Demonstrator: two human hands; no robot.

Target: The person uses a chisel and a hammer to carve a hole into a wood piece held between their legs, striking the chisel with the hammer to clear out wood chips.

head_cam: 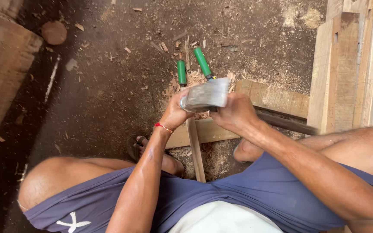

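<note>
I sit low over a dirt floor with my knees spread. Both hands hold a grey, blurred block-shaped object [206, 94] in front of me. My left hand [175, 113], with a red thread bracelet at the wrist, grips its left end. Gripping its right side is my right hand [234, 113]. Just beyond the object lie two green-handled tools [203, 61] on the ground; their blades are hidden behind it. A thin wooden stick [195, 149] runs from under my hands toward my lap.
A flat plank [277, 98] lies crosswise under my hands, with a dark rod [286, 123] beside it. Stacked timber [350, 64] stands at the right, a thick beam [1, 73] at the left. Wood chips and sawdust [173, 47] litter the floor. My sandalled foot [137, 144] rests below.
</note>
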